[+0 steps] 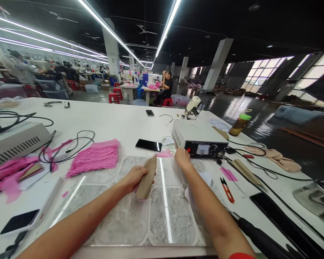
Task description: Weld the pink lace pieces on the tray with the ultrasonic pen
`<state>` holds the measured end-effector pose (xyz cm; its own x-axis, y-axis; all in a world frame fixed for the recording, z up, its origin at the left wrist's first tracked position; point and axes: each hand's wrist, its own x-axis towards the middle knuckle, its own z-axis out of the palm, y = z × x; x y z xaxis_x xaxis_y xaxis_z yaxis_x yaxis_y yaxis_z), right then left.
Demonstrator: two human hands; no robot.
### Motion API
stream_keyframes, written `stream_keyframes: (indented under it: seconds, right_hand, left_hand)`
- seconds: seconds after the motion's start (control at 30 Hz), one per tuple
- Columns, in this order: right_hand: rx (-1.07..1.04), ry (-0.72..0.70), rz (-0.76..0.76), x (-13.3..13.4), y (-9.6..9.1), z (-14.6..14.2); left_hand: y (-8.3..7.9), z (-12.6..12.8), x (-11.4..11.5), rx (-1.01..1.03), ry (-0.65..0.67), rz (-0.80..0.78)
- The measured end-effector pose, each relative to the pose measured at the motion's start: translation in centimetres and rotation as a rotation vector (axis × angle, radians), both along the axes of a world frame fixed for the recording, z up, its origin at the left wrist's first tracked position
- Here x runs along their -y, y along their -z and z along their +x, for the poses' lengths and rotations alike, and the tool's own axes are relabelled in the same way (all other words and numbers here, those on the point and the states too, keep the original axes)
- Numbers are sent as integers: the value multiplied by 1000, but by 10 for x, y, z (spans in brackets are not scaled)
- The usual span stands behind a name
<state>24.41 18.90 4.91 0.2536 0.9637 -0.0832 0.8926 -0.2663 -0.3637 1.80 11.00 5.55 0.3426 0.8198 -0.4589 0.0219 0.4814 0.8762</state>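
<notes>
My left hand (137,177) is closed on a folded brown fabric piece (148,178), held tilted above a clear plastic mat (124,219). A little pink shows at the piece's lower edge. My right hand (182,157) reaches to the front left corner of a control box (202,136) with a dial and red switch. Its fingers are curled, and what they hold, if anything, is hidden. Just left of that hand lies a scrap of pink fabric (165,154). A stack of pink fabric pieces (95,156) rests to the left of my left hand.
A black phone (148,145) lies beyond the mat. Orange-handled thread snips (227,190), a black-handled tool (255,230) and cables are on the right. On the left stand a grey vented box (18,144) and a white phone (20,221). A bottle (239,124) stands near the right edge.
</notes>
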Motion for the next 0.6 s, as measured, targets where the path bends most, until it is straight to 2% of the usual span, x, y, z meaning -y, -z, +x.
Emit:
stream_keyframes:
  seconds: [0.13, 0.3, 0.6]
  right_hand:
    - [104, -22, -91, -20, 8, -4]
    - [172, -28, -141, -33, 10, -4]
    - [140, -10, -89, -36, 12, -9]
  left_hand:
    - [5, -8, 10, 166, -66, -80]
    - [7, -12, 14, 332, -111, -181]
    - [17, 0, 20, 334, -190, -273]
